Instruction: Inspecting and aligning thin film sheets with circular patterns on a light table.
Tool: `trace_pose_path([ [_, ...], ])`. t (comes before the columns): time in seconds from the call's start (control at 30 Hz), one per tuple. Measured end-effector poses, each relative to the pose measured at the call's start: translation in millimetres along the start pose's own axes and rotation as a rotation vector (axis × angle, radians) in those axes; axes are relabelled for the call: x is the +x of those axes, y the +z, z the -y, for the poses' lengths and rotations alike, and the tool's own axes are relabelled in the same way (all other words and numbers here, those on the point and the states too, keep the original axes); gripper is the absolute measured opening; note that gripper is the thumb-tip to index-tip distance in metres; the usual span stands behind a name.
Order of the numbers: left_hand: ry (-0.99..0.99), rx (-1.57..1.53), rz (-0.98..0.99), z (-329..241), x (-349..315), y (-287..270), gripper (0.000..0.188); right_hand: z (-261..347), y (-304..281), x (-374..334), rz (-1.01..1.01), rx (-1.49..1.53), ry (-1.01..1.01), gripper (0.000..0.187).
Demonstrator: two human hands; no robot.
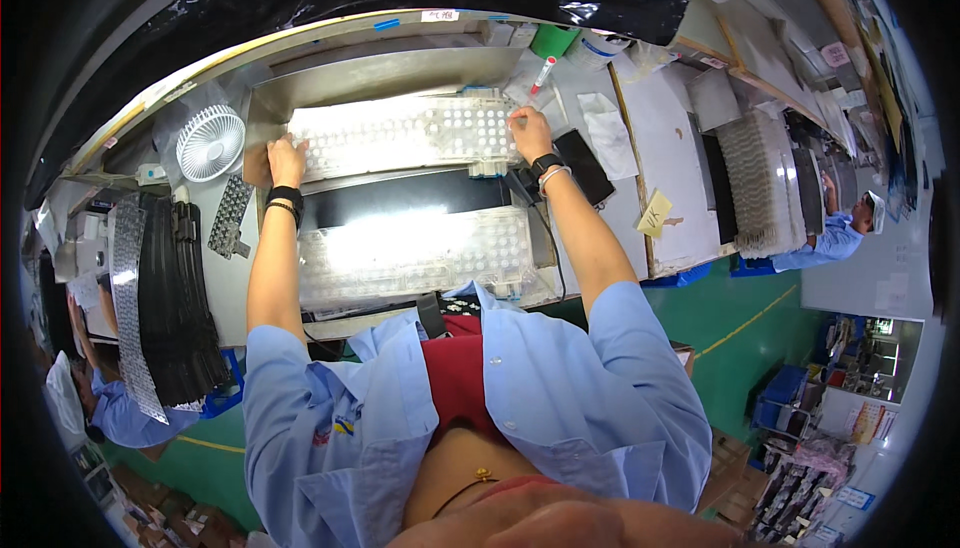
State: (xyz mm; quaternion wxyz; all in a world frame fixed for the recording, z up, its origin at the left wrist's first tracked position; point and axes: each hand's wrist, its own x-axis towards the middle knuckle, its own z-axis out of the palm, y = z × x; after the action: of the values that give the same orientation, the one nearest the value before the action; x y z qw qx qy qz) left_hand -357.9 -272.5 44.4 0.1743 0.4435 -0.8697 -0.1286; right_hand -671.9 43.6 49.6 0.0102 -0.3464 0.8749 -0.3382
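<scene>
A long pale plate with rows of round spots (400,133) lies lengthwise before me, against a metal backing, with glare over its middle. My left hand (287,160) is closed on its left end, the fingertips at the edge. At the right end my right hand (530,135) pinches the corner, thumb and fingers together. Nearer to me lies a second clear plate with similar rows (430,253), touched by neither hand. A dark strip (395,196) runs between the two plates. Bright reflections hide part of both surfaces.
A white fan (210,143) stands at the left, beside a dark perforated strip (231,216). Long black strips (180,298) are stacked farther left. To the right lie a dark phone-like slab (585,166), a red-and-white marker (543,75) and a yellow note (654,213). Co-workers sit at both sides.
</scene>
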Motion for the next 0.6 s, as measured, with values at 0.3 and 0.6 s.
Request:
trace_pose_path([
  [0.3, -0.262, -0.012, 0.142, 3, 9, 11, 0.026, 11, 26, 0, 0.062, 0.120, 0.231, 0.040],
  [0.6, -0.141, -0.016, 0.131, -8, -5, -17, 0.045, -7, 28, 5, 0.044, 0.196, 0.258, 0.042],
])
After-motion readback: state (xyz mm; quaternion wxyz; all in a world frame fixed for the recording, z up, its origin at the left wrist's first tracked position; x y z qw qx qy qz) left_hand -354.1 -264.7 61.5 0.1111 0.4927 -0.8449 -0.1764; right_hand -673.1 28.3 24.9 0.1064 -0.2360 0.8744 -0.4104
